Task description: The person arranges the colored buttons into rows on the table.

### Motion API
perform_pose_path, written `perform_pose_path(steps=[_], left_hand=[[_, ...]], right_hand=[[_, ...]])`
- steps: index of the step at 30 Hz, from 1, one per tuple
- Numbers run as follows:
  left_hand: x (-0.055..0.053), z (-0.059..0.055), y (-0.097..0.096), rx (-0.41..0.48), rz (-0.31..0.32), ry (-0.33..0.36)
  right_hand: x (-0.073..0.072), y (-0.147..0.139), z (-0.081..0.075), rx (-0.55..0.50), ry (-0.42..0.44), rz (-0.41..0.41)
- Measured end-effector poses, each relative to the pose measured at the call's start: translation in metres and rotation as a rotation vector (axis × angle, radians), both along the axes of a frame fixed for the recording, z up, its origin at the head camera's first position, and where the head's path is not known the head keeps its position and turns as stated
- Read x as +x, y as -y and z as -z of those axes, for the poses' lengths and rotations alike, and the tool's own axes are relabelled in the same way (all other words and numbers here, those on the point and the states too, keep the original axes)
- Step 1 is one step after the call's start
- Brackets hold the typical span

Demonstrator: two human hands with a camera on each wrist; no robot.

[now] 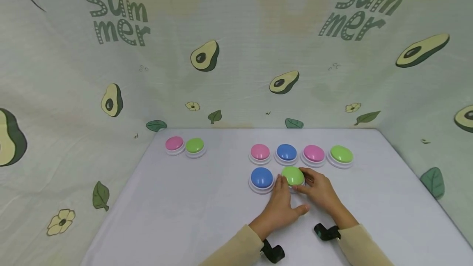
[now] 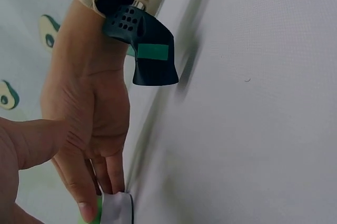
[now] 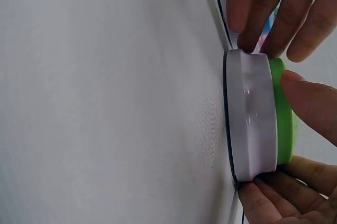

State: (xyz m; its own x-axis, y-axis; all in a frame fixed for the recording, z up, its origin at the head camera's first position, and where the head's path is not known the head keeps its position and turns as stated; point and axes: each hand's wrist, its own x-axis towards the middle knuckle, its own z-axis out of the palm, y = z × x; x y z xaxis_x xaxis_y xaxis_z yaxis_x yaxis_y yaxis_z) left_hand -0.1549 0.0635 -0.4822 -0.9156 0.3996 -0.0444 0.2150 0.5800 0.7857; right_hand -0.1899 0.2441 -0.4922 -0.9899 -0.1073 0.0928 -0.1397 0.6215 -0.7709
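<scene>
A green push button (image 1: 292,174) with a round white base sits on the white table between both hands. My right hand (image 1: 320,191) holds it from the right, its fingers curled round the far side and its thumb at the near edge. In the right wrist view, that thumb (image 3: 310,100) reaches the green dome (image 3: 284,113). On the left side, my left hand (image 1: 280,210) touches the button with straight fingers, its thumb spread away. Just left of those fingers stands a blue push button (image 1: 261,177).
Behind is a row with a pink button (image 1: 260,151), a blue button (image 1: 286,152), another pink button (image 1: 313,153) and a green button (image 1: 341,154). Far left are a pink button (image 1: 174,143) and a green button (image 1: 194,145). An avocado-print cloth (image 1: 236,24) hangs behind the table (image 1: 177,216).
</scene>
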Motion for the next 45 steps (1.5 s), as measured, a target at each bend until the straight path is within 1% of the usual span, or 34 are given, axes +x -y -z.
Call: perform_pose_path(steps=[5,8,10,12,14,17,20,23,26,30,33,36,40,43,45], left_hand=[[0.003,-0.008,0.005,-0.01,0.025,-0.026],[0.005,-0.014,0.014,0.006,0.04,-0.072],[0.005,-0.019,0.023,0.022,0.046,-0.117],[0.004,-0.023,0.034,0.038,0.036,-0.156],[0.001,-0.027,0.047,0.058,0.019,-0.188],[-0.005,-0.032,0.07,0.103,-0.026,-0.223],[-0.014,-0.035,0.096,0.148,-0.072,-0.254],[-0.023,-0.034,0.123,0.166,-0.126,-0.278],[-0.031,-0.032,0.15,0.152,-0.182,-0.299],[-0.045,-0.026,0.185,0.096,-0.262,-0.319],[-0.058,-0.021,0.207,0.05,-0.319,-0.302],[-0.076,-0.015,0.227,-0.002,-0.367,-0.253],[-0.097,-0.007,0.251,-0.054,-0.402,-0.211],[-0.107,-0.004,0.264,-0.056,-0.417,-0.198],[-0.112,-0.003,0.271,-0.051,-0.425,-0.203]], right_hand=[[0.0,0.002,-0.001,0.026,-0.025,0.014],[0.001,0.004,-0.005,0.055,-0.049,0.026],[0.002,0.006,-0.008,0.076,-0.07,0.04],[0.003,0.007,-0.012,0.093,-0.094,0.051],[0.004,0.01,-0.016,0.098,-0.122,0.055],[0.004,0.015,-0.02,0.096,-0.162,0.052],[0.005,0.023,-0.026,0.105,-0.189,0.05],[0.006,0.034,-0.032,0.12,-0.203,0.052],[0.006,0.05,-0.04,0.119,-0.225,0.039],[0.002,0.078,-0.049,0.058,-0.261,-0.033],[-0.001,0.102,-0.055,-0.017,-0.252,-0.103],[-0.007,0.128,-0.059,-0.059,-0.217,-0.162],[-0.017,0.161,-0.06,-0.098,-0.161,-0.23],[-0.026,0.183,-0.06,-0.113,-0.129,-0.271],[-0.032,0.196,-0.059,-0.094,-0.11,-0.289]])
